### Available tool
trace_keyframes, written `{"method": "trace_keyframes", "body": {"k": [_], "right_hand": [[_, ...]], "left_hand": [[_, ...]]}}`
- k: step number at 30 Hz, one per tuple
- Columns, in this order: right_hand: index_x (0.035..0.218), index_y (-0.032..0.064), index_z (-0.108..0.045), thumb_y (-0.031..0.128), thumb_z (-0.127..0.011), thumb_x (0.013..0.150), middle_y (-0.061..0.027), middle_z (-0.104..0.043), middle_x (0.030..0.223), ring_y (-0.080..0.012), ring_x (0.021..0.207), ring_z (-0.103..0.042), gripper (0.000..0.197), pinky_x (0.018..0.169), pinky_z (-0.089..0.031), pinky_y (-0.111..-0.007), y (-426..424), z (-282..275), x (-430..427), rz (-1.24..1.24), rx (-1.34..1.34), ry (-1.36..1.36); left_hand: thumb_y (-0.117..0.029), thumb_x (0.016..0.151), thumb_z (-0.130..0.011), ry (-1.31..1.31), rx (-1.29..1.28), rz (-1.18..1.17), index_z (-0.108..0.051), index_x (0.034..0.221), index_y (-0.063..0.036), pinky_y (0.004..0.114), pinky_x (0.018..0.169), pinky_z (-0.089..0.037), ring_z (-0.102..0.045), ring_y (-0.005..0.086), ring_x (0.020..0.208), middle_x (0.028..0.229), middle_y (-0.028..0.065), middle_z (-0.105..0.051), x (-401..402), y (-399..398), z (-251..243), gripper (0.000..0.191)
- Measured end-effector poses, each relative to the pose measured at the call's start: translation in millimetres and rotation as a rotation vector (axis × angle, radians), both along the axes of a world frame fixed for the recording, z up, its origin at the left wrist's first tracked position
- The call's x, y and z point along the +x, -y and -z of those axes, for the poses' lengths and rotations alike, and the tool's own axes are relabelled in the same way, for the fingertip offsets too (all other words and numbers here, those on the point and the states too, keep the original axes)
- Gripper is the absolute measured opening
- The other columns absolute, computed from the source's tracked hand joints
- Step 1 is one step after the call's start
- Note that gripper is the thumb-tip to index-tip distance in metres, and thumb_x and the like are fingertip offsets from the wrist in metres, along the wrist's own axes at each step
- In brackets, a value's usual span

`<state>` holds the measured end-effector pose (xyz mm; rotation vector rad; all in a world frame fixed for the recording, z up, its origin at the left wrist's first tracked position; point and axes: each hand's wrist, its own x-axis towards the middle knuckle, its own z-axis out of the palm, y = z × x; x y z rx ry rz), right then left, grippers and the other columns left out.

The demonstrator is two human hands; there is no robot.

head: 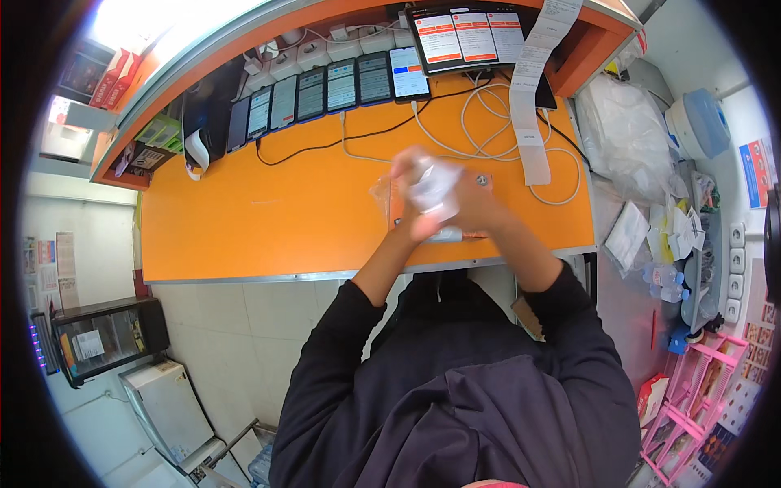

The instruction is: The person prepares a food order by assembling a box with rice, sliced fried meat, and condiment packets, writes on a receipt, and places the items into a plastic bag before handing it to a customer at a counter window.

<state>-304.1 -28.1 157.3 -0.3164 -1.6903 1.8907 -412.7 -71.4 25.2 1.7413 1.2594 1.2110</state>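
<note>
My left hand (412, 213) and my right hand (475, 202) are together above the orange tabletop (262, 226), near its front edge. Between them is a white crumpled item (436, 188), paper or thin plastic; motion blur hides which. Fingers of my left hand wrap its left side, while my right hand grips it from the right. Under the hands lies a flat orange-red printed packet (482, 181), mostly covered. Clear plastic film (379, 195) sticks out at its left, and a pale shiny piece (448, 235) shows below.
Several phones (311, 91) lean in a row along the back, before white sockets (312, 53). A tablet (467, 36) stands at the back right. A long receipt strip (529, 104) hangs beside looped white cables (482, 131). Plastic bags (622, 140) fill the right side.
</note>
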Motion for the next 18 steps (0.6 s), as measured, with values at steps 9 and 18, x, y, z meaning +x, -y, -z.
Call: {"method": "trace_keyframes", "body": {"k": [9, 18], "right_hand": [[0.099, 0.0005, -0.057, 0.027, -0.070, 0.077, -0.0110, -0.062, 0.091, -0.0229, 0.086, -0.060, 0.037, 0.075, -0.047, -0.033, 51.7, 130.7, 131.4, 0.765, 0.135, 0.708], [0.113, 0.0014, -0.051, 0.021, -0.063, 0.081, -0.0161, -0.055, 0.111, -0.0252, 0.105, -0.052, 0.040, 0.091, -0.039, -0.031, 5.2, 86.7, 129.2, 0.571, 0.394, 0.420]], "left_hand": [[-0.013, 0.073, -0.057, -0.532, 0.312, 0.040, -0.061, 0.106, -0.0090, 0.043, 0.100, -0.031, -0.051, 0.0249, 0.109, 0.117, 0.0089, -0.056, 34.2, -16.6, -77.9, 0.034], [-0.008, 0.078, -0.056, -0.408, 0.167, 0.212, -0.048, 0.127, -0.0062, 0.037, 0.103, -0.035, -0.037, 0.0305, 0.127, 0.130, 0.0095, -0.048, 17.1, 46.7, -38.3, 0.049]]}}
